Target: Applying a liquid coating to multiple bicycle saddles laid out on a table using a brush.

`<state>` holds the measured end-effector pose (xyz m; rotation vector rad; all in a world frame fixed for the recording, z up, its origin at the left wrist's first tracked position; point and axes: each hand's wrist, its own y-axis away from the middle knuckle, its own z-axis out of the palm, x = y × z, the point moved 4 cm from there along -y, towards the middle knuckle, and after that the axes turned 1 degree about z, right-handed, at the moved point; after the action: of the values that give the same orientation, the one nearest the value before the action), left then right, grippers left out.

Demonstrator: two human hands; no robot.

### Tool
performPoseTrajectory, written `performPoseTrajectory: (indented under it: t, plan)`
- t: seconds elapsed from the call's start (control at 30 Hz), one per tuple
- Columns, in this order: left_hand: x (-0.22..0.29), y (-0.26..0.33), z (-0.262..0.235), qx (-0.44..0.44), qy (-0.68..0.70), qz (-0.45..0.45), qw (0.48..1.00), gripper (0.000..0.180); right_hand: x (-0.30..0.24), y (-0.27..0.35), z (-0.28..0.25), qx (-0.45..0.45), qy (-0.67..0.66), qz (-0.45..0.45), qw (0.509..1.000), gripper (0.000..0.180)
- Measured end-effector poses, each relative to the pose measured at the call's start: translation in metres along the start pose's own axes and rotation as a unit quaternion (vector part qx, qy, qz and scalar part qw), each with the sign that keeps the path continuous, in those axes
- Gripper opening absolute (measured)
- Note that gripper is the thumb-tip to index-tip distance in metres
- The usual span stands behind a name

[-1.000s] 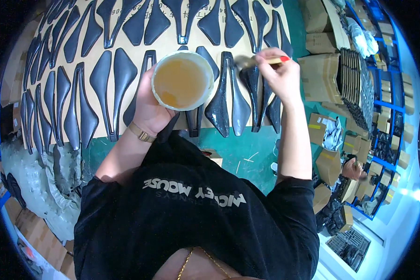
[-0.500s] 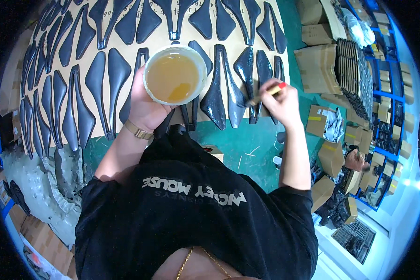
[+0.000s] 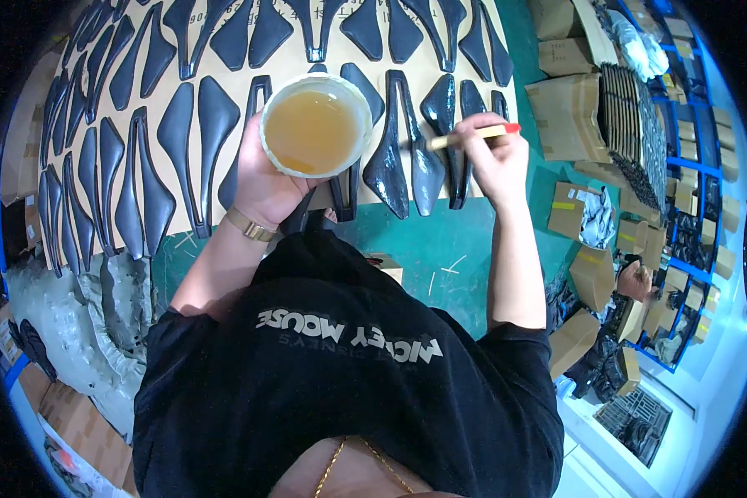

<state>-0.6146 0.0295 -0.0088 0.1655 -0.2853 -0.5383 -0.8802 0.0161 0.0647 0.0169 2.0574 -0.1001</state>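
Note:
My left hand (image 3: pixel 267 178) is closed around a pale bowl (image 3: pixel 358 101) of cloudy amber liquid, held above the cardboard-covered table. A paintbrush (image 3: pixel 465 139) with a wooden, red-ended handle is pinched in my right hand (image 3: pixel 498 158). Its bristles lie at a black forked piece (image 3: pixel 427 178) with two long blades; whether they touch it I cannot tell. That piece and its right neighbour (image 3: pixel 440 104) look wet and glossy. Many more such pieces, like the one (image 3: pixel 145 203) at the left, look matte. The bowl and left hand hide part of the row behind them.
Cardboard (image 3: pixel 192 76) covers the table under rows of black pieces. Right of it, beyond green floor (image 3: pixel 465 286), stand cartons (image 3: pixel 564 124), a stack of dark sheets (image 3: pixel 631 124) and blue shelving (image 3: pixel 689 212). Grey sheeting (image 3: pixel 75 340) lies at the left. Another person's hand (image 3: pixel 637 282) shows at the right.
My right hand has lifted the brush slightly away from me, from the near part of the forked piece toward its middle. The brush now lies more level. The bowl is still held.

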Motion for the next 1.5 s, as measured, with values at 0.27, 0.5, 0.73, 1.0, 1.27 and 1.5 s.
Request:
performPoseTrajectory:
  t: [0.27,0.5,0.73,1.0,1.27,1.5]
  plan:
    - [-0.009,-0.003,0.006,-0.008,0.089,-0.047,0.995,0.059,0.0,0.054,-0.042,-0.069,0.161,0.01,0.985,0.012]
    - [-0.022,-0.011,0.01,-0.036,0.047,-0.077,0.995,0.055,-0.003,0.091,-0.029,-0.116,0.185,0.042,0.975,0.01]
    - [-0.038,-0.012,0.019,0.036,-0.051,-0.099,0.993,0.047,-0.083,0.078,-0.058,0.084,-0.089,-0.143,0.982,0.007]
    - [-0.057,-0.022,0.012,0.033,-0.08,-0.112,0.99,0.047,-0.115,0.063,-0.014,-0.038,0.074,-0.219,0.972,0.011]
    - [-0.054,-0.022,0.021,0.061,-0.046,-0.128,0.989,0.043,-0.068,0.072,-0.05,0.132,-0.269,-0.046,0.953,0.009]
    - [-0.039,-0.022,0.007,0.017,0.001,-0.103,0.994,0.043,0.005,0.072,-0.049,0.147,-0.041,0.056,0.987,0.01]
